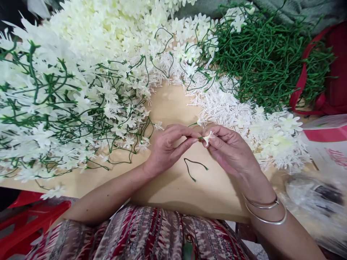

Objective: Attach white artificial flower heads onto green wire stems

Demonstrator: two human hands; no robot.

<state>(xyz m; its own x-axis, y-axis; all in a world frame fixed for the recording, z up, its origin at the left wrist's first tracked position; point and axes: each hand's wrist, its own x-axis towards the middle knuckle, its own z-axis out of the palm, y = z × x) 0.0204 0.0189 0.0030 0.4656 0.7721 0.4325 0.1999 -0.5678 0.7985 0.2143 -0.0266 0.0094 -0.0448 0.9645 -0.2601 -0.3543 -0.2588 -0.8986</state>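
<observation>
Between my two hands, over the bare middle of the table, is a small white artificial flower [208,138]. My right hand [230,148] pinches this flower between thumb and fingers. From the other side my left hand [173,144] grips a green plastic stem [200,138] at its tip, right by the flower's base. Most of that stem is hidden by the fingers. Another white bloom [201,122] on a green stem shows just behind the fingertips. Below the hands a loose, bent green stem [194,162] lies on the table.
White flowers with green stems [67,108] are heaped at left. White petals and stamens [222,97] run across the back and right. A pile of bare green stems [265,61] lies back right, beside a red strap [301,83]. A plastic bag [314,202] sits right; a red stool [29,224] stands lower left.
</observation>
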